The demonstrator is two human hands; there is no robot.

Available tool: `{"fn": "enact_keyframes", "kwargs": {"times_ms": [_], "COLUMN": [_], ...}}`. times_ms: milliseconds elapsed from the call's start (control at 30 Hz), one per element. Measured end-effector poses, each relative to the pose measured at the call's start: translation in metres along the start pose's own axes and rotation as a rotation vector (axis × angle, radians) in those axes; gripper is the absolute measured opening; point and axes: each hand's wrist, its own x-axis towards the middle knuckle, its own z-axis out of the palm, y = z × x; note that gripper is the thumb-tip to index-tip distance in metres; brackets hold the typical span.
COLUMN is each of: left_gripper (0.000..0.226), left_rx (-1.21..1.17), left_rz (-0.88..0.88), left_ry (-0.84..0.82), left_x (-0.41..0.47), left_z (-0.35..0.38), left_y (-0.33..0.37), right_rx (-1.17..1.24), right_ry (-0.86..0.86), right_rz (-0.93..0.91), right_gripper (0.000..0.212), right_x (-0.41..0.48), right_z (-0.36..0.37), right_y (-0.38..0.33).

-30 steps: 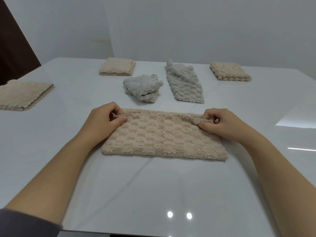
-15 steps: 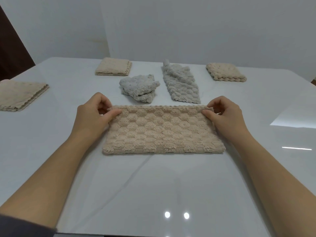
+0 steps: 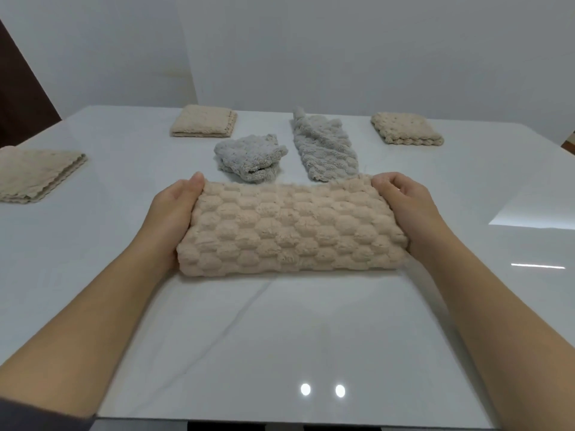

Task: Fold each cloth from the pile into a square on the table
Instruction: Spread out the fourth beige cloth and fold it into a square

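Head view: the beige cloth (image 3: 292,225) lies near the middle of the table (image 3: 280,337), its long axis running left to right and its far edge lifted. The left hand (image 3: 174,219) grips the left end and the right hand (image 3: 407,209) the right end, fingers curled around the fabric, forearms angled inward. The cloth is plush, with honeycomb bumps; the table is glossy white.

The beige cloth (image 3: 292,231) looks soft and fluffy, with fat round bumps all over. Under it, the table (image 3: 280,337) is hard, smooth and shiny like white stone, with thin grey lines. Just behind the beige cloth, the crumpled grey cloth (image 3: 249,160) and the long grey cloth (image 3: 323,150) are fuzzy and bumpy too. Far behind it, the wall (image 3: 342,51) is white and dull.
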Motion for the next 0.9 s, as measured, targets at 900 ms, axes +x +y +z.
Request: {"fn": "enact_keyframes", "kwargs": {"times_ms": [900], "left_gripper": [0.068], "left_rx": [1.461], "left_rz": [0.343], "left_ry": [-0.346], "left_x": [-0.003], "left_z": [0.024], "left_y": [-0.03], "right_rx": [-1.292], "right_ry": [0.186], "right_rz": [-0.293], "right_gripper": [0.038], "right_x": [0.018], "right_z": [0.004], "right_y": [0.039]}}
